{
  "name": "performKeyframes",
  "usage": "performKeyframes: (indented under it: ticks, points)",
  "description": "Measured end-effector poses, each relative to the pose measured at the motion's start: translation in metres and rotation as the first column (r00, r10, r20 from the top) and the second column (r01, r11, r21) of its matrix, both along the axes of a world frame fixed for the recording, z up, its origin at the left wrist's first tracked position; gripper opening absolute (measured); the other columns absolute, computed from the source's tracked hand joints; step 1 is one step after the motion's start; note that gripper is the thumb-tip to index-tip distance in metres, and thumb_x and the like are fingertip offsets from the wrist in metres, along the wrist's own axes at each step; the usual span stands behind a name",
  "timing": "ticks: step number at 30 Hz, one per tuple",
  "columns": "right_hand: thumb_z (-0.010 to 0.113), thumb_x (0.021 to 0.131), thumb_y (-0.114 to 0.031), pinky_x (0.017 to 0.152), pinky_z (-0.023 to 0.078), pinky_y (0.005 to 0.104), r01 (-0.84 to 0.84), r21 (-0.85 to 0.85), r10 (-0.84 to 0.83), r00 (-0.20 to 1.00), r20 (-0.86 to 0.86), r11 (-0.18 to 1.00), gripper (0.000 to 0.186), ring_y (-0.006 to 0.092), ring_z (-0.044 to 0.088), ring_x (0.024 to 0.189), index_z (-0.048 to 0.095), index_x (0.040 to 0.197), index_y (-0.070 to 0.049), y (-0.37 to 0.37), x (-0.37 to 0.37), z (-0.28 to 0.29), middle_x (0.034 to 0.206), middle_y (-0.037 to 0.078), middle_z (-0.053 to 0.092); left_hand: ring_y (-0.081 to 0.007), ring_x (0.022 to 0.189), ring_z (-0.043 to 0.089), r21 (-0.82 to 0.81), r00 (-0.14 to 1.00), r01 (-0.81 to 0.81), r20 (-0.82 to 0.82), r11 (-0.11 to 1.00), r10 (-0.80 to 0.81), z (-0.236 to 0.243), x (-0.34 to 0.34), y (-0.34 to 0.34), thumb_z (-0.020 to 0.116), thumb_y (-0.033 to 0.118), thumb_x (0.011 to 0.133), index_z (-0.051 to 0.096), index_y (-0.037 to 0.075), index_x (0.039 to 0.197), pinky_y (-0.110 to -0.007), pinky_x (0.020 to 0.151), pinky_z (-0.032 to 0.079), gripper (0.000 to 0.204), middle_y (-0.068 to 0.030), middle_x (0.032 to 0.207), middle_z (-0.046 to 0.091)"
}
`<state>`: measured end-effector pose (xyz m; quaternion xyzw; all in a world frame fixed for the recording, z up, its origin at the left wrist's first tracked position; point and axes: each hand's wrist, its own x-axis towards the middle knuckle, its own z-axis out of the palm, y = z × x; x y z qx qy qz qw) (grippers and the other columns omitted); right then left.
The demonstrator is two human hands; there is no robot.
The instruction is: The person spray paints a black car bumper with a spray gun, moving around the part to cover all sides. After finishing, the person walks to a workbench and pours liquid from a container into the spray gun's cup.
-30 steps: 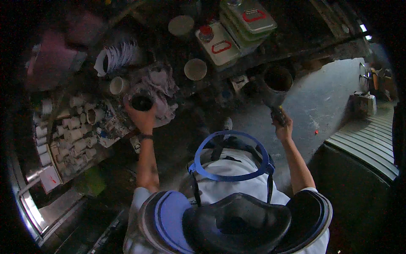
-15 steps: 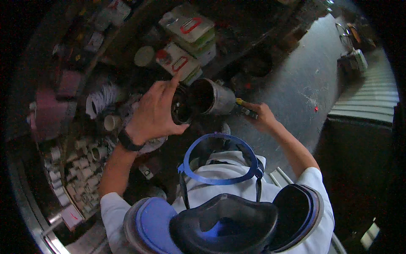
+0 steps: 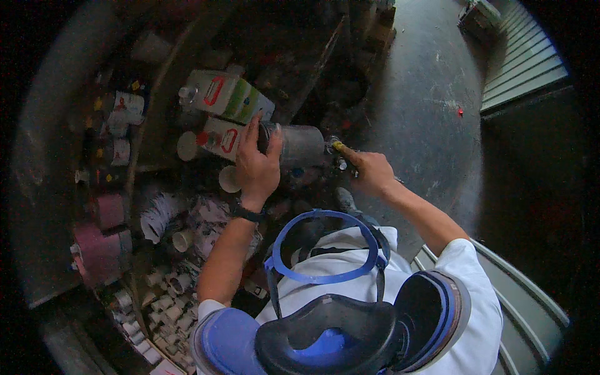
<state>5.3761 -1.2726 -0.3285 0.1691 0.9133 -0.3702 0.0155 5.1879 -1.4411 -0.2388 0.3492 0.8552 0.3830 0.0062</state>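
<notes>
My left hand point(image 3: 257, 174) is closed round a dark round lid point(image 3: 267, 132) at the left end of a grey cylindrical cup point(image 3: 304, 146). The cup lies on its side in the air, and its mouth is hidden behind the lid and fingers. Whether the lid sits fully on the rim I cannot tell. At the cup's right end is a small metal tool with a yellow part point(image 3: 338, 145), which looks like a spray gun. My right hand point(image 3: 374, 175) grips that tool, its forefinger stretched along the yellow part.
Beyond my left hand stand white-and-green jugs point(image 3: 219, 95) and a red-capped jug point(image 3: 220, 139). Left are cans point(image 3: 125, 109), pink rolls point(image 3: 100, 247), a paper roll point(image 3: 161, 215) and pale tubes point(image 3: 172, 312). A respirator point(image 3: 325, 331) and blue-framed goggles point(image 3: 325, 275) hang at my chest.
The lid, held apart from the cup's open mouth before, is now against it. The cup has swung level. My view has turned, shifting the jugs and shelf leftward.
</notes>
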Motion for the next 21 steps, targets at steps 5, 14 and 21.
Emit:
performKeyframes:
  ticks: [5, 14, 21]
  points:
    - [0.07, 0.08, -0.016, 0.087, 0.054, 0.0433, -0.271, -0.606, 0.276, 0.957, -0.088, 0.748, 0.056, 0.0402, 0.067, 0.099, 0.062, 0.135, -0.015, 0.022, 0.001, 0.015, 0.11, 0.021, 0.071, -0.0389, 0.121, 0.059, -0.069, 0.71, 0.698, -0.067, 0.713, -0.701, 0.054, -0.014, -0.019, 0.073, 0.029, 0.074, 0.059, 0.003, 0.134, -0.044, 0.102, 0.048, 0.067, -0.0196, 0.13, 0.062]
    - [0.069, 0.085, -0.005, 0.095, 0.051, 0.041, -0.193, -0.429, 0.253, 0.964, 0.087, 0.882, 0.059, 0.0301, 0.067, 0.109, 0.057, 0.142, -0.013, 0.009, -0.005, 0.033, 0.121, 0.018, 0.07, -0.0368, 0.12, 0.06, 0.092, 0.933, 0.357, -0.079, 0.93, -0.35, 0.04, 0.006, -0.033, 0.076, 0.024, 0.076, 0.057, 0.004, 0.135, -0.044, 0.104, 0.046, 0.065, -0.0193, 0.13, 0.06]
    - [0.066, 0.085, -0.009, 0.083, 0.053, 0.0408, -0.258, 0.095, 0.211, 0.914, 0.347, 0.962, 0.052, 0.0257, 0.069, 0.093, 0.058, 0.136, -0.015, 0.107, -0.022, -0.007, 0.105, 0.019, 0.072, -0.036, 0.127, 0.056, -0.059, 0.951, 0.303, -0.051, 0.951, -0.306, 0.011, -0.008, -0.085, 0.079, 0.03, 0.081, 0.055, 0.005, 0.139, -0.043, 0.109, 0.043, 0.068, -0.0183, 0.141, 0.057]
